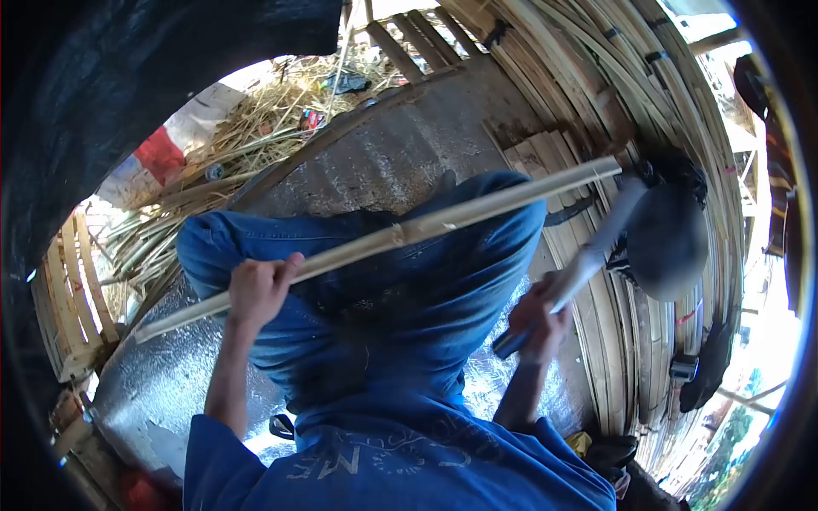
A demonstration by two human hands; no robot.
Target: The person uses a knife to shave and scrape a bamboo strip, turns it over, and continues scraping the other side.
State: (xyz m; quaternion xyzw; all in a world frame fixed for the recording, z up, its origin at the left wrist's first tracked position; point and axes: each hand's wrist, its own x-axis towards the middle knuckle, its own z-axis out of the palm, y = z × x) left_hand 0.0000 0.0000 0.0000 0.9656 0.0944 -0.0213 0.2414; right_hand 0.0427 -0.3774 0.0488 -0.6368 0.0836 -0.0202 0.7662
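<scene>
A long pale bamboo strip [375,241] lies slantwise over my crossed legs in blue jeans. My left hand [261,289] is closed round its lower left part, with the thumb along the top. In my right hand [542,319] is a tool with a dark handle end and a long, blurred grey blade [596,247], pointing up and to the right. The blade's far end is close to the strip's right end; whether they touch is unclear.
Stacked bamboo strips [596,341] curve along the right side, with a dark rounded object [667,243] over them. Bamboo shavings [256,128] pile up beyond the grey floor sheet [383,162]. A wooden crate [75,289] stands at the left.
</scene>
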